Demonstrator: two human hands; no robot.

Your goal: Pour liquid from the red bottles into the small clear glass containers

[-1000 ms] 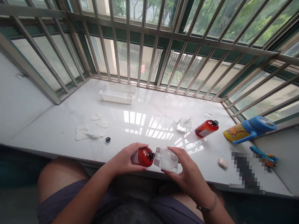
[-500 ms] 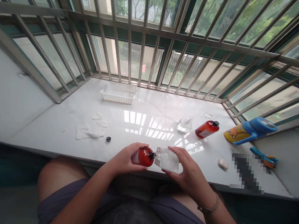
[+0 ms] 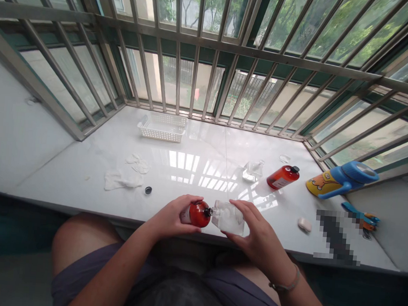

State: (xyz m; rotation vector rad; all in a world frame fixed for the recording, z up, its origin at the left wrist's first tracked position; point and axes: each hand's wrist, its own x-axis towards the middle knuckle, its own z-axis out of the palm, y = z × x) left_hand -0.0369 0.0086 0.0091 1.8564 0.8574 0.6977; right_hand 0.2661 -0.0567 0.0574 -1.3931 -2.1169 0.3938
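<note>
My left hand (image 3: 177, 215) is wrapped round a red-brown bottle (image 3: 198, 214) with a pale label, its mouth pointing right. In my right hand (image 3: 257, 228) is a clear square glass bottle (image 3: 230, 218), tilted with its narrow neck toward the red-brown bottle. The two mouths meet, or nearly so; whether liquid passes between them I cannot tell. Both bottles are held over the front edge of the white counter (image 3: 188, 170). A small black cap (image 3: 148, 190) lies on the counter, left of my hands.
Crumpled white tissue (image 3: 122, 182) lies at left, a white perforated basket (image 3: 162, 128) at the back. To the right are another clear glass bottle (image 3: 253, 170), a second red-brown bottle (image 3: 283, 177), a blue-yellow flask (image 3: 342, 180) and a small pale object (image 3: 304, 224). Metal window bars (image 3: 215, 45) rise behind.
</note>
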